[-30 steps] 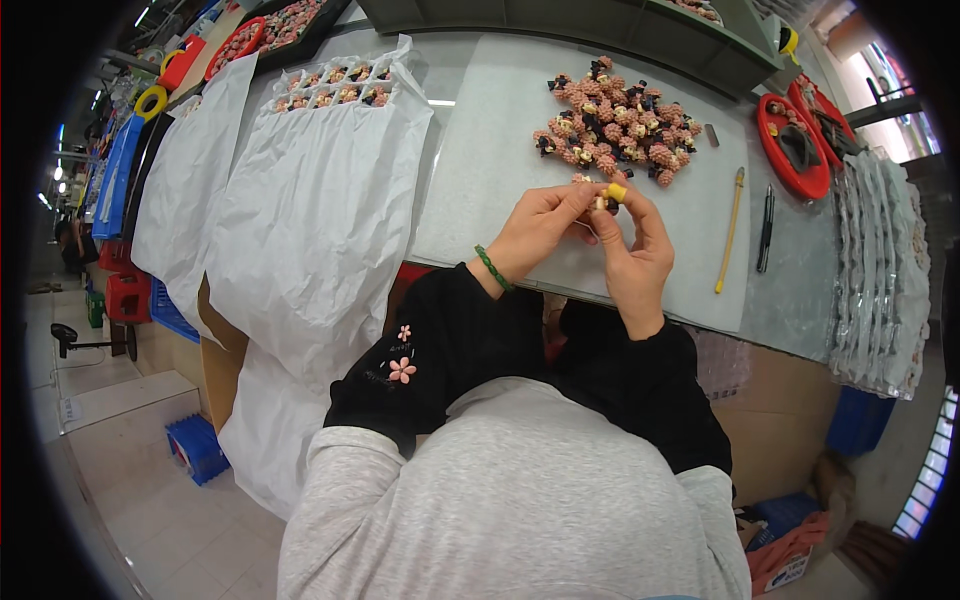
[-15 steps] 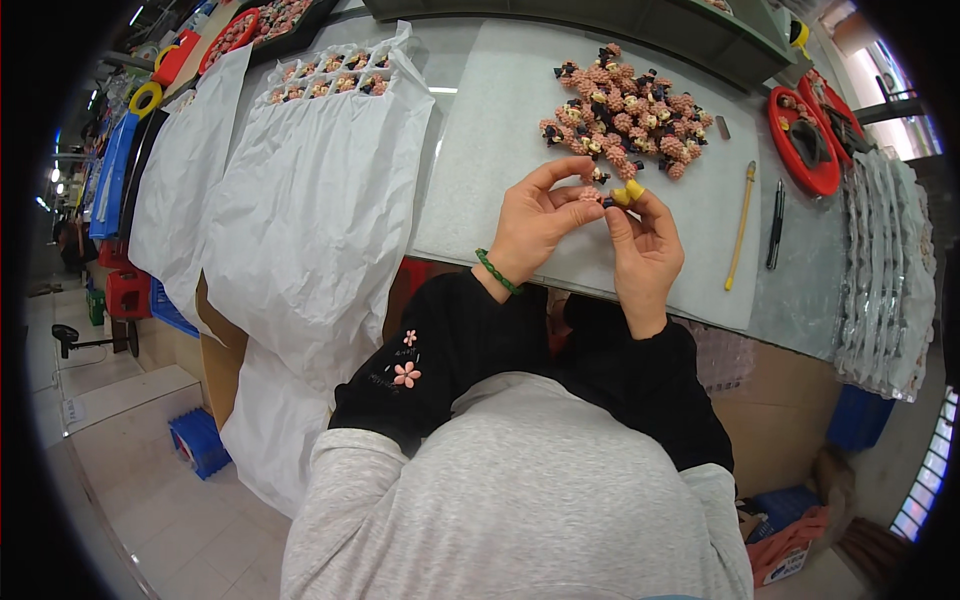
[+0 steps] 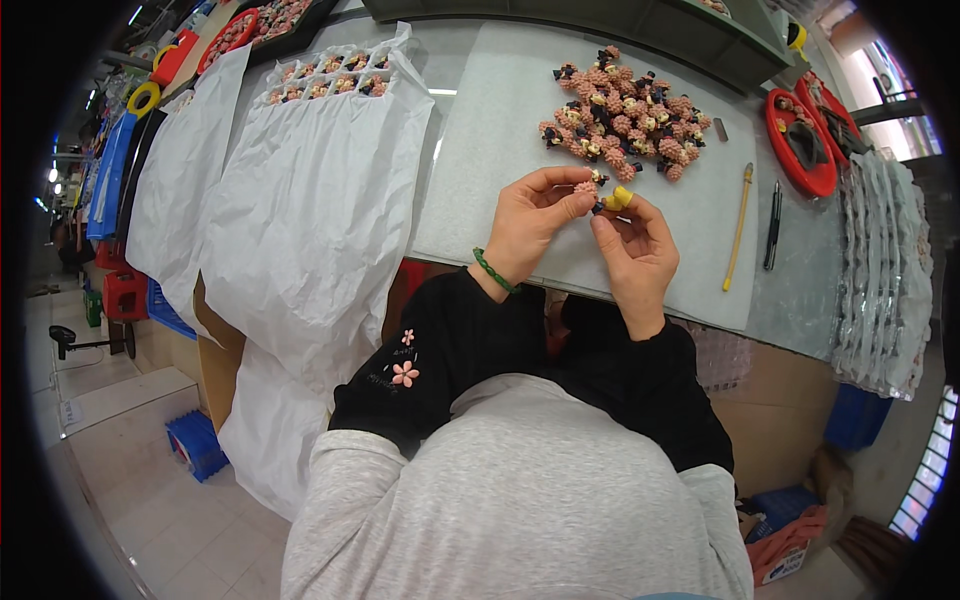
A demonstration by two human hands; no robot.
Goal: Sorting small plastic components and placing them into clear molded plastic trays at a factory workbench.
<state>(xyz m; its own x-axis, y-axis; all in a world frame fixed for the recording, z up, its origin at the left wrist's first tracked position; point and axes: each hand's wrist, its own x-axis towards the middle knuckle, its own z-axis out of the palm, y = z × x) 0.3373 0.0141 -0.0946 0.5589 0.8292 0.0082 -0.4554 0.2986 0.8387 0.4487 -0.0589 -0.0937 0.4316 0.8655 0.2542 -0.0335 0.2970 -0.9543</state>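
Observation:
My left hand pinches a small figurine with knobbly pink hair between thumb and fingers. My right hand closes on the figurine's dark lower end with its thumb and a finger; yellow covers wrap its fingertips. Exactly how much of the figurine those fingers grip is partly hidden. Just beyond both hands, a heap of similar pink and dark figurines lies on a white sheet over the table.
On the right lie a yellow stick, a black pen and red trays, with stacked clear trays beyond. A green-grey bin spans the back. Leftward, white paper hangs below a compartment tray of figurines.
Both hands have shifted slightly left with the figurine, which has tilted between the fingers. The right thumb has come a little lower and further left. The heap looks the same.

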